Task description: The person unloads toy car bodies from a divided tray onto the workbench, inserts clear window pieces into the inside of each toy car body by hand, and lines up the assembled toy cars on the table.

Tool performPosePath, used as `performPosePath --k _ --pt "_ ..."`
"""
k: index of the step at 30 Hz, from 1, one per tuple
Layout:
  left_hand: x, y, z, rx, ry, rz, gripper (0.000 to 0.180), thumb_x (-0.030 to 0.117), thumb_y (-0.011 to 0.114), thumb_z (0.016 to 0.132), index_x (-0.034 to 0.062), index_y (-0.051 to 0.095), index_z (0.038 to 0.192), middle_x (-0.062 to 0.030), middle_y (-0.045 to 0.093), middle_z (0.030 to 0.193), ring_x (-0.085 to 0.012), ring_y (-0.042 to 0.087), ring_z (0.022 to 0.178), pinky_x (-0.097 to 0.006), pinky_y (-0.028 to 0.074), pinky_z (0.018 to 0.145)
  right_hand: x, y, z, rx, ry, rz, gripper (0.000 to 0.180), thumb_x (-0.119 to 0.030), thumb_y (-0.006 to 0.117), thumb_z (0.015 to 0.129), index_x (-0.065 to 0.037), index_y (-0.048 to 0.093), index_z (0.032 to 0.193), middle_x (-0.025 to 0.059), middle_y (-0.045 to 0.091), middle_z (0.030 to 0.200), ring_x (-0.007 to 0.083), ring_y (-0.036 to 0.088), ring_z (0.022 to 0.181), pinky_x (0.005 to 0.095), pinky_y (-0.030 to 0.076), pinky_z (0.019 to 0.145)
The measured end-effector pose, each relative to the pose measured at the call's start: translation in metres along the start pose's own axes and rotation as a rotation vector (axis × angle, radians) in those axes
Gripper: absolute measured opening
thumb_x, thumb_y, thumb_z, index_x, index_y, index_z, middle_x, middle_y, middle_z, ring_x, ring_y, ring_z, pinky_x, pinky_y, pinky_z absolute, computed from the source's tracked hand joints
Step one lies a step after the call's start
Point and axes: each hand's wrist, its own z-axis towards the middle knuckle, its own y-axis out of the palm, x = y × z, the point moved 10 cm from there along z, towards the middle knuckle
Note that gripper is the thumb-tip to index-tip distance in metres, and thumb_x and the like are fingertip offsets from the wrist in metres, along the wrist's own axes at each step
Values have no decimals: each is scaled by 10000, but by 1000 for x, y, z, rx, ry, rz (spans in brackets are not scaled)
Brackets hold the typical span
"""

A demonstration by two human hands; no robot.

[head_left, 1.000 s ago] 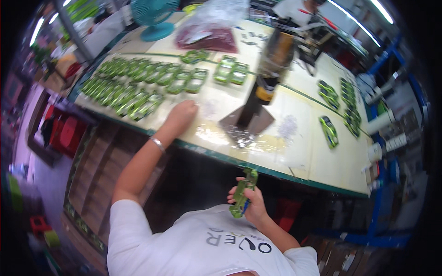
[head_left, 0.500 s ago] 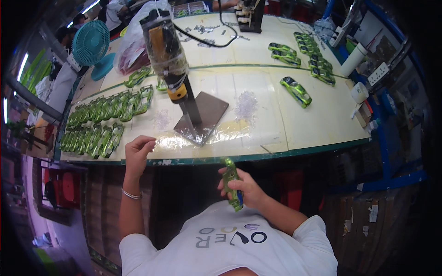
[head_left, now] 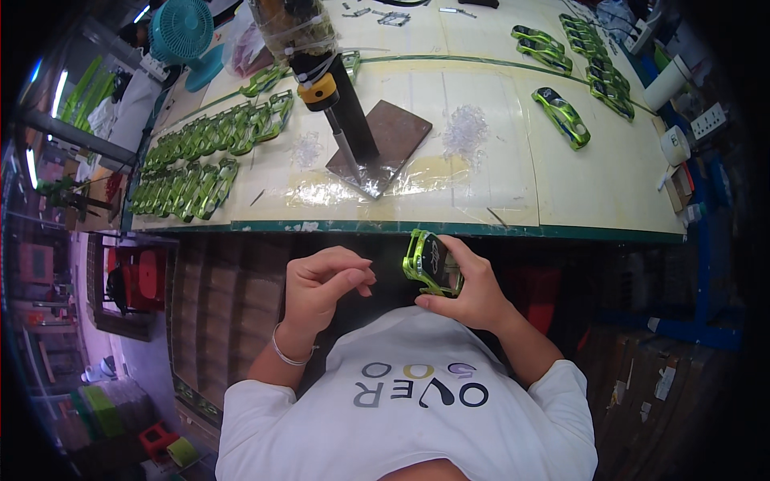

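Note:
My right hand (head_left: 479, 290) is closed round a shiny green toy car body (head_left: 427, 263), in front of the table's near edge. The car is tilted, its dark window side partly showing. To its left and apart from it is my left hand (head_left: 325, 284), thumb and fingers drawn together in a pinch. Whatever may be between those fingertips is too small to make out. Beyond the hands, a black upright tool (head_left: 353, 112) with a yellow ring, wrapped in clear plastic, stands on a brown square plate (head_left: 401, 132).
Rows of green car shells (head_left: 200, 136) lie at the table's left. A single car (head_left: 561, 118) and further cars (head_left: 597, 68) lie on the right. Small clear pieces (head_left: 465, 132) are heaped beside the plate. A teal fan (head_left: 181, 32) stands at the far left.
My left hand has come off the table edge, moving right and nearer to the car. My right hand has raised and turned the car. The view has shifted, so the table appears higher.

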Motion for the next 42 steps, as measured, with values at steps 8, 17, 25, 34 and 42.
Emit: performPosePath --k 8,17,25,34,42 --pt "19 27 -8 -92 120 28 216 -84 545 718 -58 563 931 -109 556 766 -126 549 657 -204 472 562 -17 -1 -2 41 -141 -166 635 -129 724 514 5 440 1067 118 549 909 184 570 742 265 468 662" --pt "45 56 -17 -168 537 764 331 -14 655 598 30 602 922 -47 459 668 -171 431 612 -263 345 528 -33 0 -2 84 -240 -249 581 -159 703 537 -42 454 1048 133 551 828 271 562 716 322 461 632" --pt "49 58 -22 -170 633 915 347 -11 661 584 21 590 921 -48 452 663 -183 429 603 -280 335 532 -32 2 -1 118 -291 -343 612 -131 719 481 -29 473 1032 103 540 810 194 520 618 272 447 565" --pt "53 59 -23 -176 672 1011 302 11 662 592 19 613 890 -42 444 659 -182 423 614 -271 346 536 -37 4 1 143 -344 -379 602 -128 717 486 -24 476 1027 101 542 799 196 520 615 269 446 557" --pt "34 44 -28 -81 702 1010 301 27 670 598 23 615 894 -36 442 628 -173 418 593 -259 335 510 -32 10 5 107 -261 -414 519 -140 699 529 -30 492 992 114 557 802 256 561 705 312 464 611"
